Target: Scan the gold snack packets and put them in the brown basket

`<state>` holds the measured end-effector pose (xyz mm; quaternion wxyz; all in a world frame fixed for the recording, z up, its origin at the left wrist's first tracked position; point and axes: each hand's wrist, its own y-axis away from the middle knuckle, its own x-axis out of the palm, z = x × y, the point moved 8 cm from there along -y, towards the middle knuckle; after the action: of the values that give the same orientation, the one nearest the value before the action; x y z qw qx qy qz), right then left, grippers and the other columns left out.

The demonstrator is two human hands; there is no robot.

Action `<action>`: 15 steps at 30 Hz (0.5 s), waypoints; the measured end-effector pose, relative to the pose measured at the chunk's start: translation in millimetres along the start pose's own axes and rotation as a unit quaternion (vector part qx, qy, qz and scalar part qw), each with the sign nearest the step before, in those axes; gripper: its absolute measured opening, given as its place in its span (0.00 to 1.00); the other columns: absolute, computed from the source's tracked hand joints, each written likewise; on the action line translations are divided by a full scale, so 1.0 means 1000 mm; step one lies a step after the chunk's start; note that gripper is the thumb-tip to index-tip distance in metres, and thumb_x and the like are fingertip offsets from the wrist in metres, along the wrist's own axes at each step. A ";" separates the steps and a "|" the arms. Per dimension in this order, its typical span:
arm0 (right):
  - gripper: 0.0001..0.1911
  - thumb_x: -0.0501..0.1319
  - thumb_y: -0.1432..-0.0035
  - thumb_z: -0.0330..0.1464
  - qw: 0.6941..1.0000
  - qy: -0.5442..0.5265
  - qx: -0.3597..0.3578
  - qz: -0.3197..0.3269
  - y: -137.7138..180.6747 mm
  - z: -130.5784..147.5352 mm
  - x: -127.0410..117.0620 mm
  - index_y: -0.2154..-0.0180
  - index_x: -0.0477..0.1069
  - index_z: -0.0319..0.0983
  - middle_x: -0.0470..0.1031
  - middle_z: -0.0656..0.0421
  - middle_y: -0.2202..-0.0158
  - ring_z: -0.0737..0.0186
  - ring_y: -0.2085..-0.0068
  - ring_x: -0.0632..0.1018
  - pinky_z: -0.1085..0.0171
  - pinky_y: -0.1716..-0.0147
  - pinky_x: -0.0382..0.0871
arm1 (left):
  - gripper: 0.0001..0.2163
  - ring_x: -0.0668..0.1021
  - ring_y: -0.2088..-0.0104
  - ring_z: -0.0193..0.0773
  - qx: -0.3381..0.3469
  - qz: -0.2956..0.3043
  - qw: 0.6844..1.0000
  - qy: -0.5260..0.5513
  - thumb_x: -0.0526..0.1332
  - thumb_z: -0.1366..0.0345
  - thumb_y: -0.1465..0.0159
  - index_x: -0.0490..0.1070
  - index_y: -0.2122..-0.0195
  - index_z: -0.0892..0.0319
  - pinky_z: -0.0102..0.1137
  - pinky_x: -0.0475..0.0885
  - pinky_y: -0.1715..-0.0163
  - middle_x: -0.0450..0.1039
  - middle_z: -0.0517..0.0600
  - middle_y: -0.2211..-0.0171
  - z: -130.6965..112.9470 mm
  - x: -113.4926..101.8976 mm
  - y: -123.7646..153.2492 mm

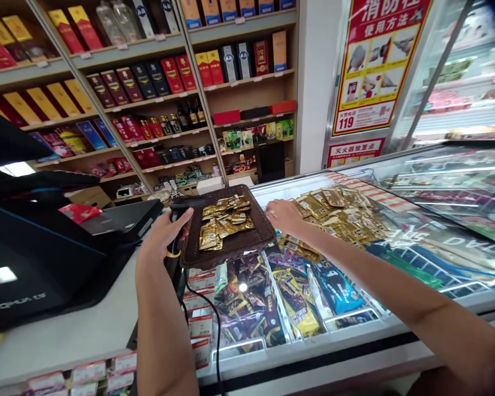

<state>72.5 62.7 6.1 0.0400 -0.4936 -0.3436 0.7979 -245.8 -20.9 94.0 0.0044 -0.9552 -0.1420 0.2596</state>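
My left hand (pixel 161 234) is closed around the handle of a black barcode scanner (pixel 186 202) beside the basket's left edge; part of its grip is hidden. A brown woven basket (pixel 193 257) holds several gold foil packets (pixel 226 220) and sits over the near-left part of the freezer lid. At the basket's right rim is my right hand (pixel 286 216), fingers bent toward the rim; whether they grip it, I cannot tell. Beyond my right wrist, a heap of similar gold packets (pixel 342 212) lies on the glass.
Below the glass lid, the freezer (pixel 313 352) shows wrapped ice creams (pixel 297 297) in wire dividers. A black checkout terminal (pixel 37 247) stands on the counter (pixel 86 330) at left. Boxed bottles line the shelves (pixel 157 104) behind. A black cable (pixel 216 330) hangs in front.
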 end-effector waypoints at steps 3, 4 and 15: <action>0.03 0.69 0.44 0.31 0.992 -0.037 -0.079 0.086 -0.033 0.061 0.045 0.66 0.76 0.41 0.79 0.50 0.62 0.49 0.59 0.79 0.54 0.58 0.72 | 0.31 0.74 0.78 0.37 -0.011 -0.018 1.000 0.007 0.70 0.35 0.55 0.71 0.65 0.57 0.29 0.67 0.79 0.72 0.46 0.79 0.005 -0.009 -0.001; 0.07 0.73 0.48 0.32 0.988 -0.029 -0.102 0.115 -0.040 0.080 0.060 0.68 0.76 0.41 0.79 0.50 0.62 0.47 0.58 0.79 0.54 0.59 0.72 | 0.31 0.74 0.78 0.38 -0.012 -0.015 1.000 0.010 0.70 0.35 0.55 0.71 0.65 0.57 0.29 0.67 0.79 0.72 0.47 0.79 0.005 -0.009 -0.001; 0.08 0.56 0.34 0.26 0.968 0.073 -0.161 0.178 -0.037 0.111 0.082 0.60 0.75 0.38 0.79 0.47 0.53 0.52 0.57 0.82 0.60 0.62 0.73 | 0.29 0.72 0.79 0.35 0.027 0.033 0.999 0.013 0.67 0.34 0.50 0.68 0.68 0.57 0.28 0.64 0.78 0.70 0.46 0.80 -0.010 0.006 0.007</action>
<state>-70.1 67.7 -3.3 -0.1575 -0.6032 -0.3706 0.6885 -233.3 -25.5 99.2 0.0235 -0.9623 -0.1028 0.2508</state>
